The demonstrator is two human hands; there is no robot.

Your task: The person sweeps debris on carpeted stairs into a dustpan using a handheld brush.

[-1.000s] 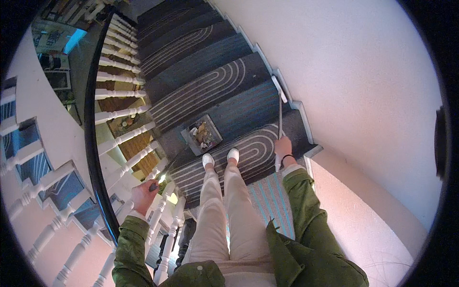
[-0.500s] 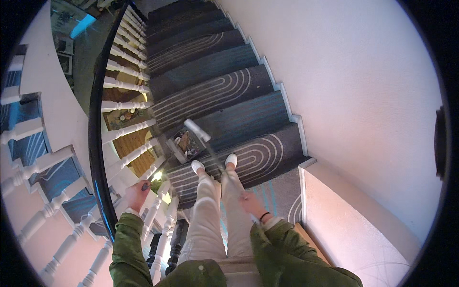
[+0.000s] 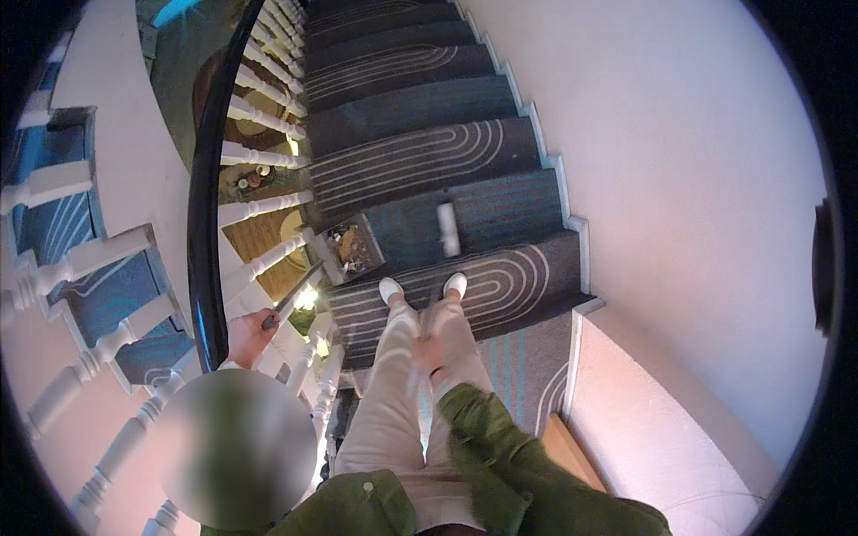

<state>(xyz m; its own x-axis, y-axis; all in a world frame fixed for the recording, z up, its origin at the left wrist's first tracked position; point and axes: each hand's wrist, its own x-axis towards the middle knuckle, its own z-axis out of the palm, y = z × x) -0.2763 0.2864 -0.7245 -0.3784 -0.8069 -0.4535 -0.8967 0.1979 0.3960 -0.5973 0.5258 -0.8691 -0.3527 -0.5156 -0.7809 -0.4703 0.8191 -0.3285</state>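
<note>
My left hand (image 3: 248, 338), beside the black banister rail, is closed around the end of a grey handle that slants down to a dustpan (image 3: 328, 259). The dustpan rests on the carpeted stair against the balusters, with brown and pale debris in it. My right hand (image 3: 427, 354), smeared by motion in front of my legs, is closed on the stick of a long-handled broom. The broom's white, bar-like head (image 3: 448, 230) is over the stair to the right of the dustpan, apart from it. Most of its stick is blurred.
Dark carpeted stairs (image 3: 402, 170) with pale looped lines descend ahead of my white shoes (image 3: 456, 285). White balusters (image 3: 259, 210) and a black handrail (image 3: 207, 205) run along the left. A pale wall (image 3: 679, 161) borders the right, with a low wall (image 3: 643, 384) nearer me.
The broom head has moved right, away from the dustpan's edge, and turned more upright in view. My right hand has shifted left. My left hand keeps its hold while the view has shifted.
</note>
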